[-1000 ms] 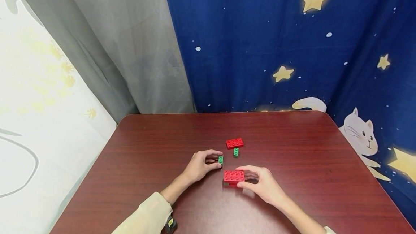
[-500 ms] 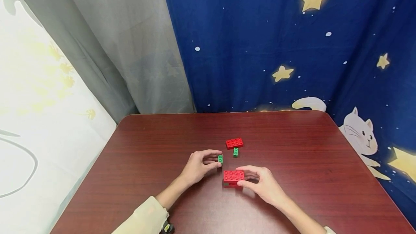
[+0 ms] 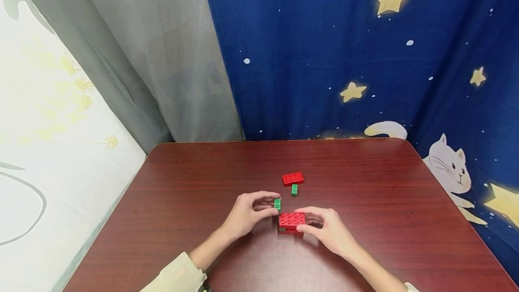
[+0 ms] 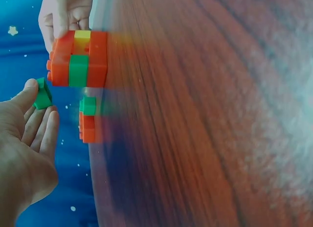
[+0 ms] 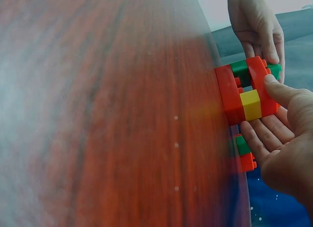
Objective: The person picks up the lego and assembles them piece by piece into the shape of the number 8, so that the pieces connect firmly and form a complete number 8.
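A brick stack [image 3: 291,221] stands on the table, built of four visible pieces: two red bricks, one above the other, with one green brick [image 4: 78,71] and one yellow brick [image 5: 251,104] between them. A person's right hand [image 3: 330,232] grips the stack at its right end, thumb on the near side and fingers on the far side. Just beyond the stack's left end, the left hand [image 3: 244,215] pinches a single small green piece [image 3: 277,204] between thumb and fingertips, held off the table slightly higher than the stack's top and apart from it. Beyond the stack, on its far side, lie two loose pieces: one small green block [image 3: 294,190] and, just behind it, one red eight-stud brick [image 3: 293,178]; whether those two touch cannot be told. The count in view comes to three red, three green and one yellow. All around the stack spreads one dark red-brown table [image 3: 194,166]. Past its far edge, well behind the stack, hang a grey curtain [image 3: 162,48] and a blue curtain [image 3: 300,57] printed with stars and one white cat [image 3: 450,166]
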`<state>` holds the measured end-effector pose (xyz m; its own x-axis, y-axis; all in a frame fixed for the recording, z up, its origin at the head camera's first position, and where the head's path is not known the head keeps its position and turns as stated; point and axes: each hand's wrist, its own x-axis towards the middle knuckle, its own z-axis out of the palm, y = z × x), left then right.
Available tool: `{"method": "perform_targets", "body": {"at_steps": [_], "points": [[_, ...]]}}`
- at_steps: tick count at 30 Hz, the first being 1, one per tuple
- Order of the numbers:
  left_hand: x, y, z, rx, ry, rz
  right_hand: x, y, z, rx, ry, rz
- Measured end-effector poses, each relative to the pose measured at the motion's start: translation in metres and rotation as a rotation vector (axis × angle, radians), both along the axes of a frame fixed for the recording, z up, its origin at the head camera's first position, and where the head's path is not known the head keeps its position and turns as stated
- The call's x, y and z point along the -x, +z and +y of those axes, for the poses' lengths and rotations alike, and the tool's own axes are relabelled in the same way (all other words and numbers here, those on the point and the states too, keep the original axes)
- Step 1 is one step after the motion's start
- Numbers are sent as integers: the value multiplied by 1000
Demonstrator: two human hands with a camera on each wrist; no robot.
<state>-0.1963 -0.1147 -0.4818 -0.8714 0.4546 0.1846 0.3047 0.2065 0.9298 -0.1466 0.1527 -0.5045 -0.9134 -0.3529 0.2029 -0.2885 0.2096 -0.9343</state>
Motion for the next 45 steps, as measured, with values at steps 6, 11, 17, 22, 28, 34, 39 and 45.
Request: {"method": "perform_targets", "body": {"at_steps": [6, 11, 17, 22, 28, 34, 39, 45], "points": [[-5, 0, 2, -25, -16, -22, 0, 0, 1, -2, 2, -9], [-9, 0, 3, -24, -18, -25, 1, -2, 1, -18, -6, -8], [-13, 0, 4, -27, -24, -29, 2, -2, 1, -39, -8, -17], [-16, 1, 5, -16, -26, -28, 3, -2, 1, -42, -4, -17], [-20, 1, 7, -14, -29, -32, 2, -2, 1, -33, -7, -31], [-21, -1, 8, -12, -36, -49, 1, -1, 1, -40, -7, -27], [-21, -2, 8, -11, -39, -54, 2, -1, 1, -40, -5, -23], [-22, -3, 8, -21, -42, -72, 2, -1, 1, -37, -2, -17]]}}
